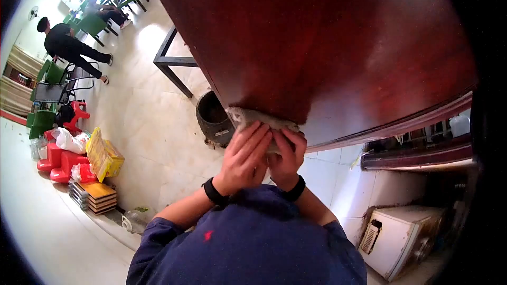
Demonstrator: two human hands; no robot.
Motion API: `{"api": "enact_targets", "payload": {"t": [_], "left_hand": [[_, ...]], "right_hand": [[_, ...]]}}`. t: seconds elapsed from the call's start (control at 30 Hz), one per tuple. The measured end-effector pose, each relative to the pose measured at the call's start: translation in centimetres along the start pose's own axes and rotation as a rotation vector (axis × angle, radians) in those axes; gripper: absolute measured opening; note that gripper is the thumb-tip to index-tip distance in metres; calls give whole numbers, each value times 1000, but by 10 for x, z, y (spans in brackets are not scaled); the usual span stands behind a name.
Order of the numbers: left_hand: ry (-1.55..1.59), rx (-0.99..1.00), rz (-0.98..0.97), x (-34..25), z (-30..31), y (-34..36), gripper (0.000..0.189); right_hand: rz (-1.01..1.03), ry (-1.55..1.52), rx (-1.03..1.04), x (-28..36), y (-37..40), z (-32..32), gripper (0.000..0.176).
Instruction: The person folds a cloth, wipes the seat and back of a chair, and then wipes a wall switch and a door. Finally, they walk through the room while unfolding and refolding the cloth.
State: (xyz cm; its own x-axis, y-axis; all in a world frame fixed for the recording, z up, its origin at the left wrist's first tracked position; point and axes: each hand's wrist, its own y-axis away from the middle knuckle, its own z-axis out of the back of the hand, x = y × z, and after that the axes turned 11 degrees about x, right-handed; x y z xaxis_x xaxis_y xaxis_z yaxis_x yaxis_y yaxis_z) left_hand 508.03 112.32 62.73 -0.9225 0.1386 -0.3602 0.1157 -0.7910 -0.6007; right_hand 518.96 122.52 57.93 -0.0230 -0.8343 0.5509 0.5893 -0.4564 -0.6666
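Observation:
A folded grey-brown cloth (pixel 259 117) lies against the near edge of a glossy dark red wooden surface (pixel 317 37). My left hand (pixel 244 155) holds the cloth from the near side, with its fingers close together and pressed on it. Right beside it, my right hand (pixel 287 157) grips the same cloth with bent fingers. The two hands nearly touch, and a black band circles each wrist. Part of the cloth is hidden beneath the fingers.
Below the surface's left edge stands a dark round pot (pixel 214 119), near a black metal frame (pixel 177 62). Red stools (pixel 66 162), a yellow box (pixel 104 154) and green chairs (pixel 94 24) line the left. A person (pixel 68 42) stands there; another sits behind. A white appliance (pixel 393 240) is lower right.

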Motion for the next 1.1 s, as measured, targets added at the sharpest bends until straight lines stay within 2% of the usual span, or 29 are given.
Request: {"api": "enact_targets", "payload": {"t": [0.13,0.23,0.3,0.37,0.43,0.5,0.57,0.63,0.7,0.77,0.83,0.87,1.0,1.1], "left_hand": [[-36,25,-10,19,-3,12,52],[-15,68,-22,33,-20,36,54],[-2,76,24,42,-33,54,56],[55,140,-6,58,-46,76,51],[70,267,50,69,-49,88,55],[76,328,37,74,-50,97,57],[93,461,108,74,-51,99,57],[143,506,119,70,-48,100,58],[109,384,103,62,-47,97,61],[100,392,49,55,-40,83,61],[116,255,-104,39,-24,55,62],[152,187,-75,24,-20,38,61],[249,195,-32,-11,-26,-17,62],[141,251,-85,-20,-57,-15,63]], "right_hand": [[67,80,-18,-7,-2,-11,40],[111,212,85,-8,0,-13,42],[36,222,75,-7,8,-23,39],[76,257,166,-12,16,-27,35],[9,274,195,-17,31,-36,33],[-49,256,316,-23,41,-41,33],[-87,270,317,-27,46,-42,34],[-148,224,331,-23,50,-43,35],[-160,166,268,-16,50,-40,40],[-152,112,207,-12,38,-21,45],[-80,182,112,-1,22,7,41],[-61,170,34,0,14,19,46],[-61,168,-65,0,-1,61,50],[-138,171,-33,-30,21,66,50]]}}
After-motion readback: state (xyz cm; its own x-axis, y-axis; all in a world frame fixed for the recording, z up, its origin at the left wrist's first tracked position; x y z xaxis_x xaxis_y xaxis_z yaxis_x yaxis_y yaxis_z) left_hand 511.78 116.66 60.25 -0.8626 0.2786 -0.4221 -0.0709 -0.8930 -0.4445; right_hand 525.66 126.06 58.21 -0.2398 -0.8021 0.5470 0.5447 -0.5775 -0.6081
